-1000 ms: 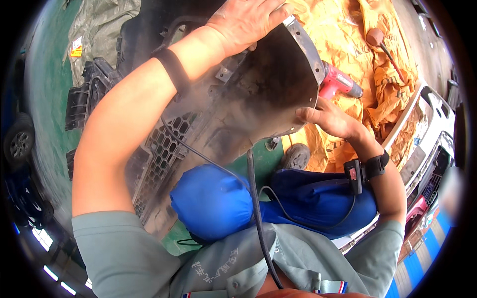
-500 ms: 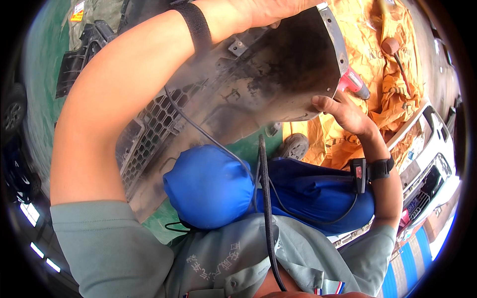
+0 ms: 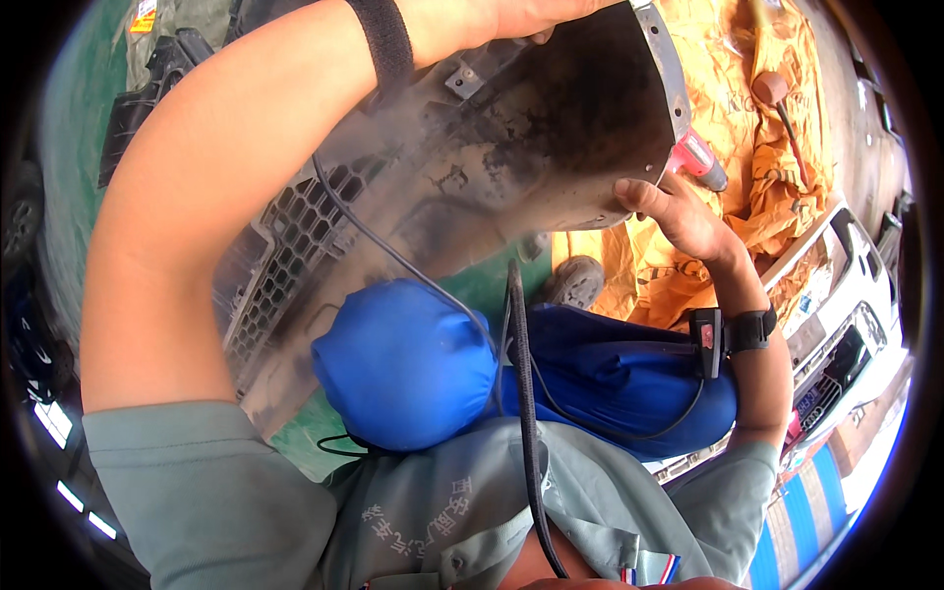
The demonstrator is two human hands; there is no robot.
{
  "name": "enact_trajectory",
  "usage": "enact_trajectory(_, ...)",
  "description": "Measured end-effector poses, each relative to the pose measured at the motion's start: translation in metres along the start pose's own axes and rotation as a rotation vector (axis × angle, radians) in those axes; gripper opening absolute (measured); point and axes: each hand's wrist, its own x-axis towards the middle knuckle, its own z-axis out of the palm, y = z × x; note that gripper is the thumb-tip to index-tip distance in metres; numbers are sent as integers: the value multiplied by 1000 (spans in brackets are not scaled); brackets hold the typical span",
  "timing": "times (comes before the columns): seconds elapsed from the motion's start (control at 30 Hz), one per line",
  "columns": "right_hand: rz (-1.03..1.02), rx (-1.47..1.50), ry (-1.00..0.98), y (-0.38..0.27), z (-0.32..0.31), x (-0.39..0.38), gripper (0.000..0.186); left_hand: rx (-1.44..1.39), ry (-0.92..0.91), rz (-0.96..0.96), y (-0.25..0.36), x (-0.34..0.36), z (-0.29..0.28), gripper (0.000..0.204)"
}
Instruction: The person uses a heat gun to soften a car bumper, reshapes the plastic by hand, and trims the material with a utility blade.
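Observation:
A large dusty car bumper, dark on its hollow inner side, stands tilted in front of me. It has a honeycomb grille at its lower left. My left hand grips its upper edge at the top of the picture; one fingertip shows on the inner side, and the rest is partly cut off. At the lower right end, my right hand holds the rim with its thumb inside and its fingers hidden behind. Just above that hand, a red power tool with a dark nose lies partly behind the bumper.
Crumpled orange-brown paper covers the floor at right, with a mallet on it. My blue-clad knees are below the bumper, near a grey shoe. A black cable hangs before me. A white car part lies far right.
Both hands keep their hold on the bumper. The view has shifted slightly, so the bumper and my left arm appear a little further left. No grip has changed.

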Motion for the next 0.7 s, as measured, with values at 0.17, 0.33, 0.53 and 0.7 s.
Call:
enact_trajectory(0.17, -30, -22, 40, -9, 6, 0, 53, -10, -21, -4, -4, 0, -6, 52)
enact_trajectory(0.33, 76, -123, 113, -27, 10, -8, 55, 15, 28, -13, -3, 1, -1, 58)
enact_trajectory(0.53, 93, -588, 366, -112, 27, -44, 36, 37, -11, -17, -2, 0, -12, 64)
enact_trajectory(0.7, -632, -910, 308, -128, 48, 5, 7, 29, -51, -32, -2, -1, 0, 54)
